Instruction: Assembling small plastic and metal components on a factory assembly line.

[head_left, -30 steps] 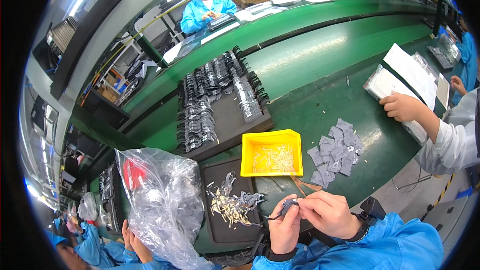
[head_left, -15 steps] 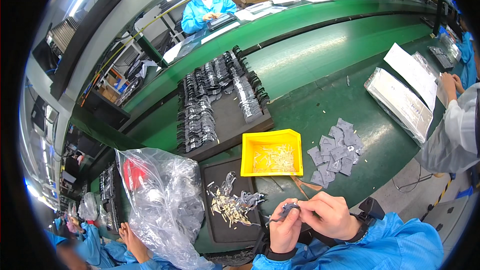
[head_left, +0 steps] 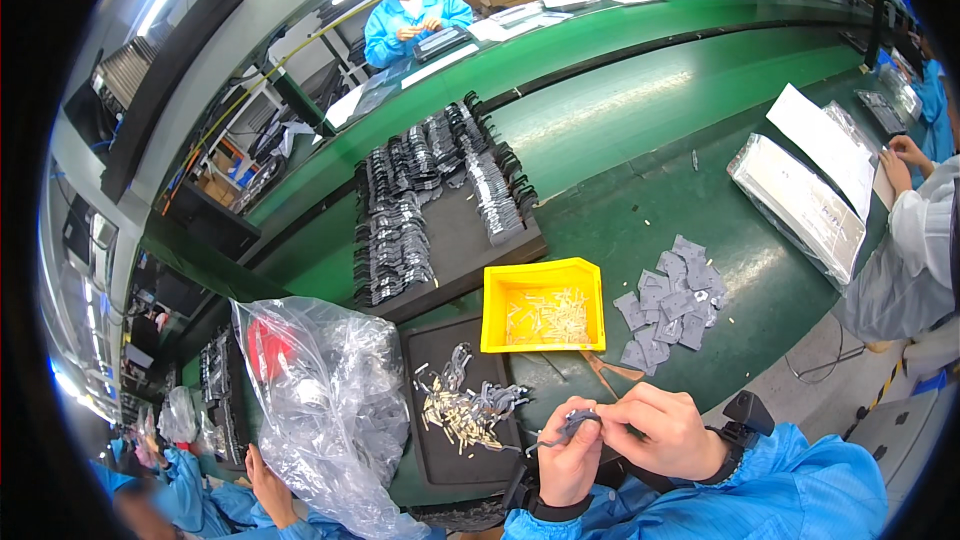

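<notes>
Sitting between left fingers (head_left: 553, 429) is a dark part (head_left: 577, 421).

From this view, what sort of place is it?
Likely a factory assembly line: workers in matching blue jackets, a long green bench, and rows of near-identical black parts.

Dark grey part (head_left: 577, 422), yellow bin (head_left: 494, 302), grey plates (head_left: 676, 298), green tabletop (head_left: 600, 225)

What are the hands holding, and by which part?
A small dark part: left hand pinches its body; right hand is at its right end, grip unclear.
</notes>
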{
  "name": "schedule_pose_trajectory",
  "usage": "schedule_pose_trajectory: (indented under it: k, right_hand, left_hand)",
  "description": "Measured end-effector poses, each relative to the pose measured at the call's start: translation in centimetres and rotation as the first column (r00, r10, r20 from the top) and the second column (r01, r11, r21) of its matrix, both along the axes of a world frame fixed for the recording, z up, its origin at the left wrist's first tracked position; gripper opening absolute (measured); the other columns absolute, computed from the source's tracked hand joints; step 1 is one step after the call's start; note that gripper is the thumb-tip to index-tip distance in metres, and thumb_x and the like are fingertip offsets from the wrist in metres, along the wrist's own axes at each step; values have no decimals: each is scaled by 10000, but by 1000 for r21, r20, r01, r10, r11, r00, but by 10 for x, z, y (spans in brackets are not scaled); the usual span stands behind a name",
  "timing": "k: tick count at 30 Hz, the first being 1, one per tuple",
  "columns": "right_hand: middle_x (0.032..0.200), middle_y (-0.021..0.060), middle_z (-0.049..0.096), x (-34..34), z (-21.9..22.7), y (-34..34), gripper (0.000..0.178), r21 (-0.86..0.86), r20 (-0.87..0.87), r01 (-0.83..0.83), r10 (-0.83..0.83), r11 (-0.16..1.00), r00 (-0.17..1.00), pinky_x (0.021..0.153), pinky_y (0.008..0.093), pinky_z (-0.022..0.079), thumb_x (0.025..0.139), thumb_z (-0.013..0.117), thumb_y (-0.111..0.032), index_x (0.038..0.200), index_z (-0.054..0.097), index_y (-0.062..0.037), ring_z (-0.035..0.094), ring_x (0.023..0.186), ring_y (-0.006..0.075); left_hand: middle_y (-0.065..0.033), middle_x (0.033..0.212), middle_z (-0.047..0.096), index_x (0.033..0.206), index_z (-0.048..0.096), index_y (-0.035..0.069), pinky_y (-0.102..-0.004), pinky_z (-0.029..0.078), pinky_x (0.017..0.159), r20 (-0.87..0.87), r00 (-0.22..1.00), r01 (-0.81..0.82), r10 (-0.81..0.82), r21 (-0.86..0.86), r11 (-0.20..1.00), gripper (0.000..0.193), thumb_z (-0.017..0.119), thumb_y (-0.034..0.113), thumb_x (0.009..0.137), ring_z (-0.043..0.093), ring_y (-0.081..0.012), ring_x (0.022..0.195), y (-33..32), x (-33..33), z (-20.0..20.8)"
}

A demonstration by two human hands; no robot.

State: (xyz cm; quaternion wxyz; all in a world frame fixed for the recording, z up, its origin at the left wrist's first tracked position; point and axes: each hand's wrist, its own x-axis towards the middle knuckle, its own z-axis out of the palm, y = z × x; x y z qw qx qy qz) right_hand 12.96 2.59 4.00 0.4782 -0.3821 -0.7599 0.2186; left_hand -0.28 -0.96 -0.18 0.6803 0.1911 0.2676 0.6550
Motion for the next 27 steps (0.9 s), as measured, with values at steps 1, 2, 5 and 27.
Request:
schedule_pose_trajectory:
  k: [1,2,5,27]
  right_hand:
    - [675,72,581,0,1,0,132,1,0,1,-1,1000,1000,459,267,468,684,701,-14,801,641,-17,589,539,183]
    - [676,69,580,1,2,0,132,2,12,-1,1,1000,1000,463,267,472,684,701,-16,802,642,-18,589,539,183]
    - [679,63,580,2,4,-1,134,-4,29,-10,11,1000,1000,470,268,479,684,700,-20,805,645,-21,590,542,182]
    - [787,69,610,4,-10,-1,209,-285,-209,-125,65,950,976,514,267,485,766,689,-77,951,598,-42,619,595,178]
  left_hand:
    - [-65,999,569,1077,534,1,-277,450,842,2,1000,3,-3,5,1000,227,579,-6,855,561,-155,938,0,0,0]
    - [-64,996,566,1072,533,2,-276,449,842,4,1000,5,-5,10,1000,221,579,-6,856,560,-155,937,0,0,0]
    - [-63,987,563,1065,529,2,-274,451,823,-32,999,12,-12,-8,1000,212,577,-5,858,557,-154,926,0,-1,3]
    - [-87,898,590,1144,448,47,-279,428,686,45,999,-17,22,-105,994,300,564,14,869,540,-149,768,6,0,11]
